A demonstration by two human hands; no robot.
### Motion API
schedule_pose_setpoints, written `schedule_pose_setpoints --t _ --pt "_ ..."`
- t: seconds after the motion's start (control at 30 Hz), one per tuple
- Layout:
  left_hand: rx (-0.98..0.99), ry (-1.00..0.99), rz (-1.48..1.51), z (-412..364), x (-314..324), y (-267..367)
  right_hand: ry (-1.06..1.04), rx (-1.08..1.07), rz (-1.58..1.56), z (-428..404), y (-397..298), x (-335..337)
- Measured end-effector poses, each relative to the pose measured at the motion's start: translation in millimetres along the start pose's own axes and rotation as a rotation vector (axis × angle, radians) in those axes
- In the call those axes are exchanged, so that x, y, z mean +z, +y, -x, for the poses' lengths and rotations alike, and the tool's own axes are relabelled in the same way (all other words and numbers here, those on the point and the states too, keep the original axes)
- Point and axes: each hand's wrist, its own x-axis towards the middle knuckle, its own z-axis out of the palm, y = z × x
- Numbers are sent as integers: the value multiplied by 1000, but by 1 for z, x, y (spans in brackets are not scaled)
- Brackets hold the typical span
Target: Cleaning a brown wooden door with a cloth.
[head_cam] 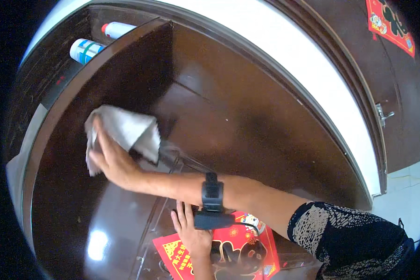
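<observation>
My right hand [117, 159] reaches to the left, its fingers pressing a greyish-white cloth [126, 127] against a glossy dark brown wooden panel [210, 119]. The cloth is bunched, with a folded corner spread past the fingers. Around my right forearm is a black strap with a black device [213, 210] on it. Below that forearm, my left hand [194, 234] lies with fingers extended, over the edge of a red paper decoration [269, 252] with gold and black print. Its fingertips reach onto the brown surface; the device partly hides this hand.
On a recessed shelf at the upper left lie a white-and-blue container [85, 51] and a white bottle with a red cap [118, 30]. A raised wooden edge [61, 82] borders the panel. Beyond a white wall [294, 59] is a brown door with a metal handle [383, 114].
</observation>
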Motion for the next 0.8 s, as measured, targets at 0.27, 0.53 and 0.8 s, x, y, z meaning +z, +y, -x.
schedule_pose_setpoints --t 0.27,0.53,0.8 --pt "-37 -41 -101 -5 -8 9 214 -38 84 -54 47 -65" --pt "-31 -44 -98 -6 -2 11 366 91 170 -47 75 -31" --pt "-31 -58 -130 -7 1 12 -186 37 175 35 67 -15"
